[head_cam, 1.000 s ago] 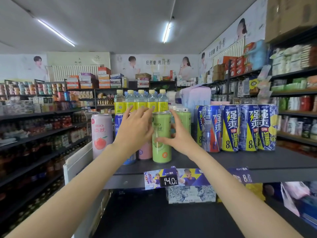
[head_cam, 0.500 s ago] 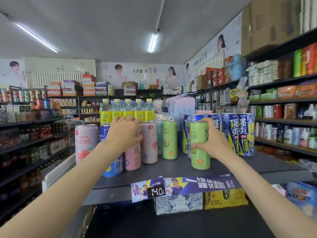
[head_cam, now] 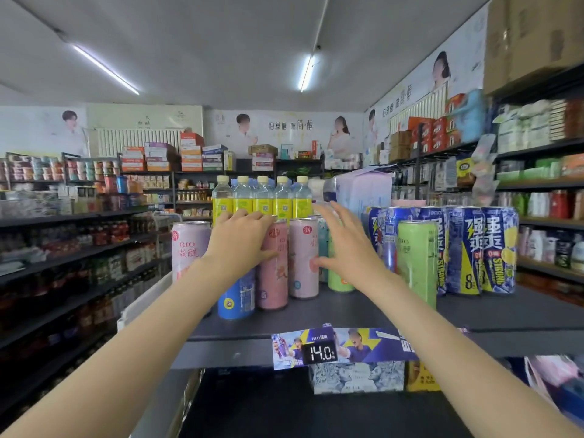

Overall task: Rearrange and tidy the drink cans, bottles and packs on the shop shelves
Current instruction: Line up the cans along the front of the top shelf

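Observation:
On the dark top shelf (head_cam: pixel 347 314) stand tall drink cans. My left hand (head_cam: pixel 240 245) covers the top of a blue can (head_cam: pixel 236 295), fingers curled over its rim, thumb lying across the pink can (head_cam: pixel 274 279) beside it. My right hand (head_cam: pixel 346 248) hovers with fingers spread, holding nothing, in front of a second pink can (head_cam: pixel 303 257) and a partly hidden green can (head_cam: pixel 339 279). Another green can (head_cam: pixel 417 263) stands free to the right, against a row of blue and yellow cans (head_cam: pixel 474 251). A pale pink can (head_cam: pixel 189 245) stands alone at the left.
Yellow-labelled bottles (head_cam: pixel 262 203) line the back of the shelf, with a pale wrapped pack (head_cam: pixel 363 191) to their right. A price tag reading 14.0 (head_cam: pixel 319 352) hangs on the shelf edge. Stocked shelves run along both sides of the aisle (head_cam: pixel 79 248).
My right hand carried a green can to the right, set it down by the blue and yellow cans, let go and came back open toward the middle cans. My left hand stayed on the blue can.

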Demonstrator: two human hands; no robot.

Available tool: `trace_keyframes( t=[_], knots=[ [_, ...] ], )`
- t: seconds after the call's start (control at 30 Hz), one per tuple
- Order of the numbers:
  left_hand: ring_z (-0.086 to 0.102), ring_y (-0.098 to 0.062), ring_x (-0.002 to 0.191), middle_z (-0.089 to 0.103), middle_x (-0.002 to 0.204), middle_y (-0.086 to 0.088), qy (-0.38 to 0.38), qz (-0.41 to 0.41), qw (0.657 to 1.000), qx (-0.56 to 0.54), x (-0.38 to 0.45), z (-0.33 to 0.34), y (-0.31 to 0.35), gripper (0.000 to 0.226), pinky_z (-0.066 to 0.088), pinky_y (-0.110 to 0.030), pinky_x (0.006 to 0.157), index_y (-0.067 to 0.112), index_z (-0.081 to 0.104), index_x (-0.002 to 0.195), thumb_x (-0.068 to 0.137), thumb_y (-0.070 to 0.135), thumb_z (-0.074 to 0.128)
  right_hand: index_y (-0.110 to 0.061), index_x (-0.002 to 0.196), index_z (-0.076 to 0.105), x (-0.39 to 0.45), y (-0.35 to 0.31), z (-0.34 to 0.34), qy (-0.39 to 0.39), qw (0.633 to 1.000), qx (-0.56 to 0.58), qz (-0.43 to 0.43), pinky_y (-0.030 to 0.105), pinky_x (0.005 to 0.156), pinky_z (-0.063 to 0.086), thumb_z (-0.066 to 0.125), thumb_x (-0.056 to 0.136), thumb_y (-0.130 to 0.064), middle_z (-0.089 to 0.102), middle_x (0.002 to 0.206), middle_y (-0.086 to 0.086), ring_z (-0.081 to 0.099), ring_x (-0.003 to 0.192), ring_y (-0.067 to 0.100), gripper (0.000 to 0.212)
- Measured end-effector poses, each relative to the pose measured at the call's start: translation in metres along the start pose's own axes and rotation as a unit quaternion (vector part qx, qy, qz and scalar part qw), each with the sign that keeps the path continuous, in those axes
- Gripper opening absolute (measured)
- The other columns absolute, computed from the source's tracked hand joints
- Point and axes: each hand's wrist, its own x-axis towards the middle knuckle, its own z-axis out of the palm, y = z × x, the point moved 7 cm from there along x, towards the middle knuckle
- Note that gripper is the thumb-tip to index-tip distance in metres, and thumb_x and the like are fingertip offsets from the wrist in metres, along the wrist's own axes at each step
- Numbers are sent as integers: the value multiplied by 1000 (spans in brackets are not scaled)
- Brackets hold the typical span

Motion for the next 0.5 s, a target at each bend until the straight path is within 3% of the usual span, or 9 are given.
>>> trace_keyframes(
  t=[0.07, 0.13, 0.2, 0.3, 0.5],
  knots=[
    [43, -21, 123, 51, 131, 4, 0, -6, 1000, -9, 0, -1, -1, 64, 31, -36, 102, 26, 34, 139, 85, 54, 54, -24, 150, 2, 18, 4, 26, -43, 996, -78, -26, 45, 116, -3, 75, 75, -28, -4, 158, -2, -8, 145, 23, 105],
    [41, -22, 123, 50, 129, 4, 6, -17, 1000, -4, -2, -2, -5, 63, 32, -34, 100, 27, 36, 137, 84, 55, 54, -20, 149, 3, 31, 9, 37, -56, 992, -103, -45, 43, 115, -9, 74, 74, -35, 2, 158, -2, -5, 145, 19, 105],
    [39, -23, 121, 50, 126, 4, 18, -31, 999, 11, -6, -2, -10, 62, 33, -33, 98, 28, 37, 135, 83, 59, 51, -17, 149, 8, 37, 9, 41, -71, 991, -91, -65, 40, 116, -7, 76, 72, -38, 12, 156, 0, 8, 144, 17, 104],
    [42, -24, 117, 48, 124, 3, 23, -39, 999, 5, -8, -2, -12, 63, 34, -32, 96, 29, 36, 135, 82, 61, 50, -15, 148, 7, 35, 9, 43, -90, 987, -100, -83, 36, 116, -2, 80, 66, -37, 14, 155, 1, 12, 143, 18, 112],
    [44, -23, 116, 48, 127, 2, 18, -32, 999, 10, 2, 0, 1, 61, 34, -33, 95, 27, 38, 135, 83, 58, 52, -13, 146, 17, 41, 6, 51, -15, 983, -157, -93, 33, 116, -3, 80, 66, -37, 25, 148, 1, 19, 140, 19, 104]
  ],
)
